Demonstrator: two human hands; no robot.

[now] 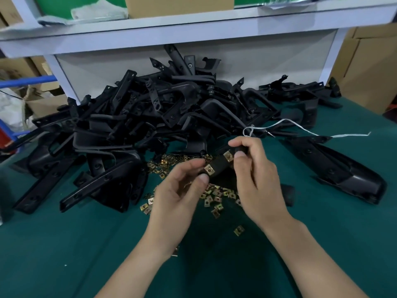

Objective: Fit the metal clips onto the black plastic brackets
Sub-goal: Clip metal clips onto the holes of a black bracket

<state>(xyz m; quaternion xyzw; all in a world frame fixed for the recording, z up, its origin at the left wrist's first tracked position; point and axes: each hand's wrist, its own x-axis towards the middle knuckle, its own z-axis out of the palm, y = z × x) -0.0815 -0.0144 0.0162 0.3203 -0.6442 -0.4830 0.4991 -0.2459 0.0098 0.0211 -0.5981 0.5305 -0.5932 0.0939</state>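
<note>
Both hands hold one black plastic bracket point(218, 165) above the green table. My left hand point(180, 190) pinches its lower left end, thumb just below a brass metal clip point(208, 169) seated on the bracket. My right hand point(255, 168) grips the upper right end, thumb beside a second fitted clip point(228, 156). Loose brass clips point(214, 195) lie scattered on the table under and around my hands. A big heap of black brackets point(150, 117) fills the table behind.
A long black moulded part point(335, 168) lies at the right, with a white string point(300, 129) trailing over the heap. One stray clip point(239, 230) lies nearer me. A white shelf point(193, 29) overhangs the back; cardboard boxes point(369, 67) stand at the right.
</note>
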